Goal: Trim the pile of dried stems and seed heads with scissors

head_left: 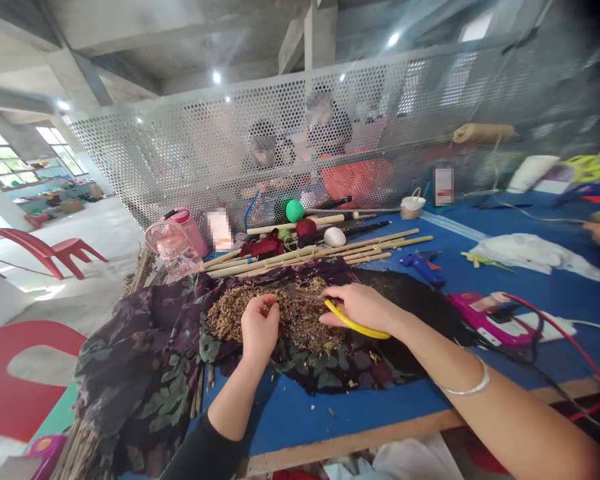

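Observation:
My right hand [357, 308] is closed around scissors with a curved yellow handle [357, 325]. Their dark blades point left over a heap of dry brown plant bits [230, 310]. On the near side of this heap is my left hand [261, 323], its fingers curled and thumb pressed in. Whatever those fingers may pinch is too small to make out. Beneath the heap, a dark floral cloth [325, 377] spreads over the blue table [290, 427] and hangs off its left side.
Bamboo sticks [325, 253], a green ball [295, 211] and a white ball [335, 237] lie behind the heap. At right are a blue glue gun [423, 267] and a magenta power strip [495, 320] with cables. A perforated metal screen [190, 140] stands behind; people sit beyond it.

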A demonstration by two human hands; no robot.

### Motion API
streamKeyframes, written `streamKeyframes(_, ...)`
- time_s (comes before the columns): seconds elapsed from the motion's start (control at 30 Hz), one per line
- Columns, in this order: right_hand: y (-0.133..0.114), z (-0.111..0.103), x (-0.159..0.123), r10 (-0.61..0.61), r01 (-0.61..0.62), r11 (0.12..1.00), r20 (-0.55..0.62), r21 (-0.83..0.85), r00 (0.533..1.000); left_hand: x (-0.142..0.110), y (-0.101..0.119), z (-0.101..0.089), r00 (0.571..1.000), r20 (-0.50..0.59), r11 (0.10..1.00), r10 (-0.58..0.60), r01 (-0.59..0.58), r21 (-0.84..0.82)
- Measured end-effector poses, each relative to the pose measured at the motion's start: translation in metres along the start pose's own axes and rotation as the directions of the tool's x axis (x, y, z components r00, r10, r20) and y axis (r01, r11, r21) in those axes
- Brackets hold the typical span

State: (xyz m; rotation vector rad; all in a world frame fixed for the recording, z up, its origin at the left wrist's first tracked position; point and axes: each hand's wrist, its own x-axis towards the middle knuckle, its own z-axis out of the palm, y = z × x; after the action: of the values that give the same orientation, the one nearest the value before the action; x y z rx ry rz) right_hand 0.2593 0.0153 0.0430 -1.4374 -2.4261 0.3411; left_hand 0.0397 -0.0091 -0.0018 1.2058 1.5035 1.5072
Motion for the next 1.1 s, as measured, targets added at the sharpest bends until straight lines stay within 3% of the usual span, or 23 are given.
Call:
streamKeyframes(0.07, 0.005, -0.003, 0.001, 0.012, -0.010, 0.999, -0.053, 0.036, 0.999, -0.003, 0.001, 0.000, 0.996, 0.030, 0.995, 0.080, -0.082, 0.061)
streamKeyframes(0.13, 0.010, 0.002, 0.000, 0.027, -0.022, 0.998, -0.085, 0.060, 0.996, -0.006, 0.003, 0.002, 0.977, 0.133, 0.968, 0.164, -0.185, 0.168)
streamKeyframes(0.2, 0.012, 0.011, -0.003, 0.043, -0.036, 0.997, -0.092, 0.067, 0.995, -0.010, 0.007, 0.006, 0.933, 0.284, 0.919, 0.220, -0.296, 0.260)
streamKeyframes(0.3, 0.016, 0.023, -0.006, 0.030, -0.023, 0.998, -0.101, 0.065, 0.994, -0.014, 0.014, 0.016, 0.838, 0.484, 0.871, 0.251, -0.414, 0.265)
streamKeyframes(0.4, 0.021, 0.028, -0.006, 0.059, -0.044, 0.994, -0.151, 0.103, 0.987, -0.016, 0.018, 0.028, 0.759, 0.601, 0.865, 0.251, -0.455, 0.214)
streamKeyframes(0.5, 0.025, 0.027, -0.005, 0.087, -0.056, 0.986, -0.199, 0.154, 0.976, -0.013, 0.016, 0.040, 0.730, 0.647, 0.886, 0.220, -0.427, 0.182)
streamKeyframes(0.57, 0.027, 0.025, -0.005, 0.085, -0.050, 0.986, -0.217, 0.161, 0.972, -0.008, 0.013, 0.043, 0.746, 0.639, 0.906, 0.187, -0.382, 0.181)
streamKeyframes(0.7, 0.028, 0.024, -0.006, 0.086, -0.055, 0.987, -0.210, 0.149, 0.974, 0.003, 0.009, 0.035, 0.817, 0.552, 0.918, 0.169, -0.334, 0.215)
streamKeyframes(0.93, 0.025, 0.025, -0.006, 0.077, -0.045, 0.987, -0.214, 0.152, 0.974, 0.016, 0.013, 0.003, 0.921, 0.309, 0.923, 0.235, -0.311, 0.225)
streamKeyframes(1.1, 0.021, 0.029, -0.006, 0.074, -0.042, 0.985, -0.184, 0.168, 0.980, 0.017, 0.007, -0.003, 0.968, 0.139, 0.951, 0.210, -0.235, 0.202)
